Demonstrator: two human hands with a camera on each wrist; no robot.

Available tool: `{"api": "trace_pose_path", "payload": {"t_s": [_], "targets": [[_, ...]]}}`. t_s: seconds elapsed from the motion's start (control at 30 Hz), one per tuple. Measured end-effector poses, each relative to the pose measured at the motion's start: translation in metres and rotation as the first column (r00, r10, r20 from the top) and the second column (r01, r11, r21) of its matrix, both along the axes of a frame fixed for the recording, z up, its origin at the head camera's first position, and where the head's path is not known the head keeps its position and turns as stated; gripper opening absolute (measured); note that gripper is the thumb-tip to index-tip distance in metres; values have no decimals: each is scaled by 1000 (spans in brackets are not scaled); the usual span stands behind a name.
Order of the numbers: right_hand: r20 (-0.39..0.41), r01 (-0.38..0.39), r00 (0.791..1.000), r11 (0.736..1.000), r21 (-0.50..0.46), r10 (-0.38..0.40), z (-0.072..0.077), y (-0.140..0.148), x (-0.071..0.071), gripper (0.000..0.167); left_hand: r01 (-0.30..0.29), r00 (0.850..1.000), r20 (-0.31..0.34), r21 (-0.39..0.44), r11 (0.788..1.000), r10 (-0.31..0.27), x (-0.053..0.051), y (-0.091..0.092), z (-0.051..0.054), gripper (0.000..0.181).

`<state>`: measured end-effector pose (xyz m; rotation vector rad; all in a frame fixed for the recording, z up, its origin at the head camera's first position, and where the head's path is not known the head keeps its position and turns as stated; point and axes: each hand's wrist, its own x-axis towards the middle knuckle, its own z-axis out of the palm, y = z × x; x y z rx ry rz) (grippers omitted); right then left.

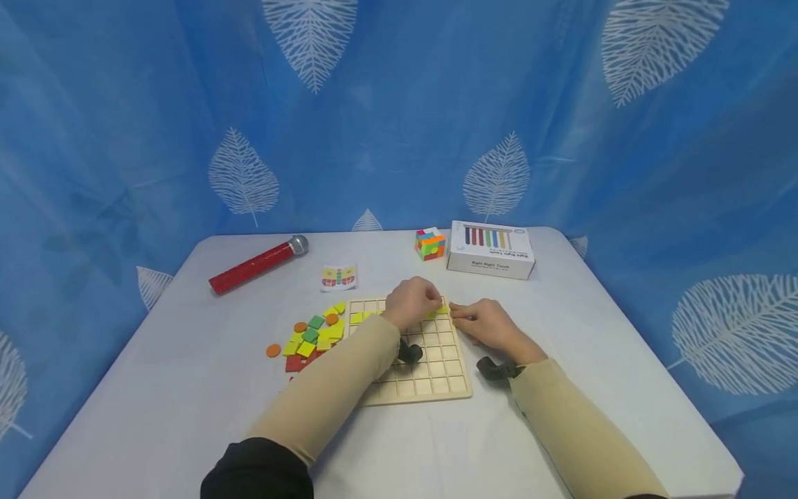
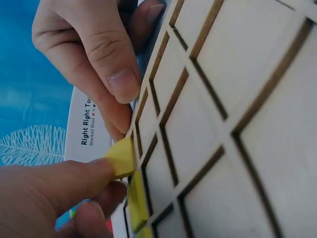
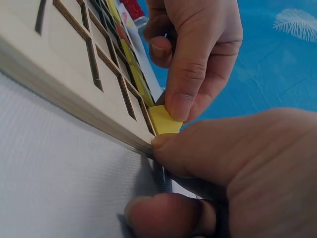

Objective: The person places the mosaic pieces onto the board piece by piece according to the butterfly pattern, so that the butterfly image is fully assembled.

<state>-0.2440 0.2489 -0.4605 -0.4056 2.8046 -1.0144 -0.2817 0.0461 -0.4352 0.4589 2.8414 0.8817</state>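
Observation:
A wooden grid board (image 1: pixel 445 367) lies on the table, with yellow square tiles (image 1: pixel 357 318) along its far rows. My left hand (image 1: pixel 411 303) reaches over the board and pinches a yellow tile (image 2: pixel 121 157) between thumb and finger at the far right corner; the tile is tilted against the board's edge. My right hand (image 1: pixel 489 324) is at the same corner from the right side, its thumb touching the board's edge beside that tile (image 3: pixel 165 120). In the right wrist view, the right hand's fingers (image 3: pixel 166 213) are bent below the thumb.
Left of the board lie loose yellow, green and red squares and orange discs (image 1: pixel 273 351). Farther back are a red microphone (image 1: pixel 252 272), a small pattern card (image 1: pixel 339 278), a colored cube (image 1: pixel 430 244) and a white box (image 1: pixel 490 251).

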Motion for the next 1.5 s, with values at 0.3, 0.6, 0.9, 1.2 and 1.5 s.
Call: {"api": "trace_pose_path", "payload": {"t_s": [0.3, 0.6, 0.9, 1.2, 1.5], "targets": [[-5, -8, 1000, 1000, 1, 8, 1, -2, 1, 29, 47, 999, -7, -93, 995, -48, -2, -1, -3, 9], [30, 19, 999, 1000, 8, -20, -1, -2, 0, 31, 22, 998, -55, -22, 1000, -23, 10, -17, 0, 14], [84, 44, 995, 999, 8, -45, -1, -7, 2, 35, -206, 975, -45, 183, 961, 218, 58, -137, 12, 24], [59, 30, 998, 999, 39, -32, 3, -2, 3, 34, -466, 885, 111, 179, 866, 453, 78, -244, 1, 40], [51, 16, 999, 999, 43, -18, 3, -6, 4, 36, -424, 890, 160, -56, 904, 427, 84, -250, -8, 45]]}}
